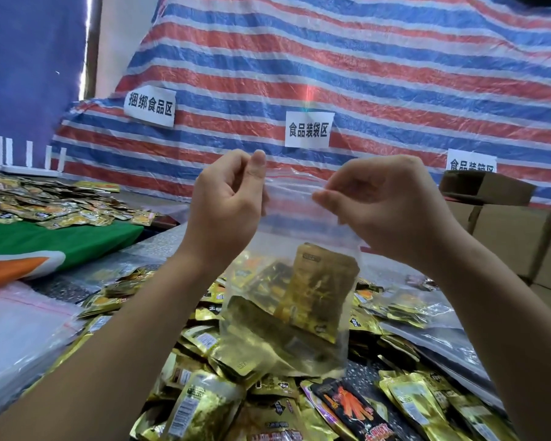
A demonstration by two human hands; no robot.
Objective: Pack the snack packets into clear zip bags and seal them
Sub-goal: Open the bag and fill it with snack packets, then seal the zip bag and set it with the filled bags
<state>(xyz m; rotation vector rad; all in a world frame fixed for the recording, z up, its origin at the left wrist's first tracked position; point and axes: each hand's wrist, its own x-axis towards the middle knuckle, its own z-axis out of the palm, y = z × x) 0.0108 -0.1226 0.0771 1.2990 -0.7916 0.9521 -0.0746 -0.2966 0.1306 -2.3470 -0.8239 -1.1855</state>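
Gold foil snack packets (223,405) are lying in a loose heap on the counter (159,243) nearest the person, spilling across the near side, with one dark packet printed in red (347,405) lying among them; they are probably being kept close so each bag can be filled without reaching far. Just above that heap the clear zip bag (287,297) is hanging in the air, clear of the pile as far as I can tell. Its long axis is running top to bottom, mouth pointing up and closed bottom pointing down, so the few gold packets inside are settling at the bottom, away from the zip. One of them is standing roughly upright, leaning a little.

Up at the mouth, the left hand (226,198) is pinching the top strip near its left end, thumb and forefinger pressed together on the plastic. The right hand (376,198) is pinching the same strip further right, fingers curled onto it. Holding it this way is keeping the strip taut and level, which I judge is for pressing the seal shut along its length; whether it is already closed I cannot tell.

Further off, a second spread of packets (54,202) is lying on a green cloth (61,240) to the left, cardboard boxes (516,230) are standing to the right, and a striped tarpaulin (363,74) with paper signs (309,128) is hanging behind
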